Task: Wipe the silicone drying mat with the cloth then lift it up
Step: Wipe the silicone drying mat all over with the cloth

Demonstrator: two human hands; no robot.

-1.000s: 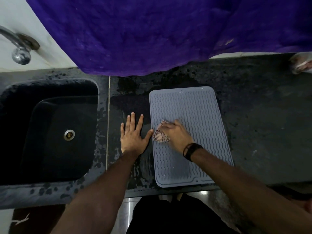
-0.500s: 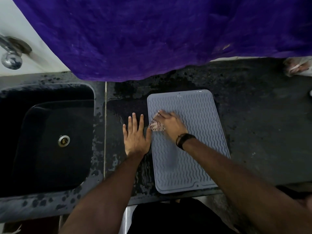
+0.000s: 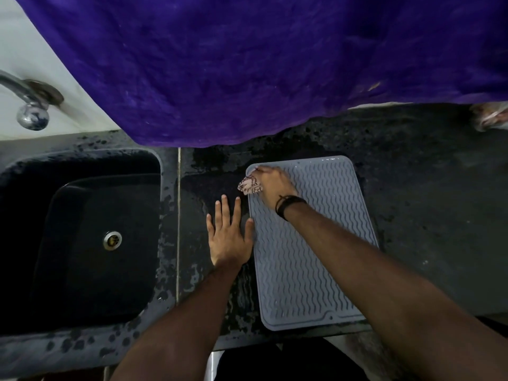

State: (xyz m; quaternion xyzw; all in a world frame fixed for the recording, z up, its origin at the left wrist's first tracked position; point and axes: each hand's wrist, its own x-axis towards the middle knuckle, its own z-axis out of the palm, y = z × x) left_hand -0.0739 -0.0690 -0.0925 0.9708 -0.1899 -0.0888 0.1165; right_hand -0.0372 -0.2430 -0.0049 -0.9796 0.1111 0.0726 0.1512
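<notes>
A grey silicone drying mat (image 3: 324, 243) lies flat on a dark, speckled stone counter (image 3: 428, 215), its long sides running away from the person. It is a rounded-corner rectangle with a low raised rim and a surface of close wavy ridges; a small notch breaks the rim on the near edge. A few wet glints show near its far edge.

The right hand (image 3: 275, 187) presses down on the mat's far left corner, closed over a small crumpled cloth (image 3: 249, 185). The cloth is pale with a dark printed pattern, and it bunches out from under the palm and slightly past the mat's left rim. A black band (image 3: 288, 206) circles the right wrist.

The left hand (image 3: 229, 237) lies open and flat on the counter just beside the mat's left edge, fingers spread and pointing away, holding nothing; the thumb touches or nearly touches the rim.

The counter around the left hand looks wet, with dark patches and streaks. To the left sits a deep black sink (image 3: 82, 237) with rounded corners and a round metal drain (image 3: 112, 240). A shiny metal tap (image 3: 30, 105) projects from the pale wall above it. A large purple fabric (image 3: 261, 64) with a soft, plush nap hangs across the top of the view.
</notes>
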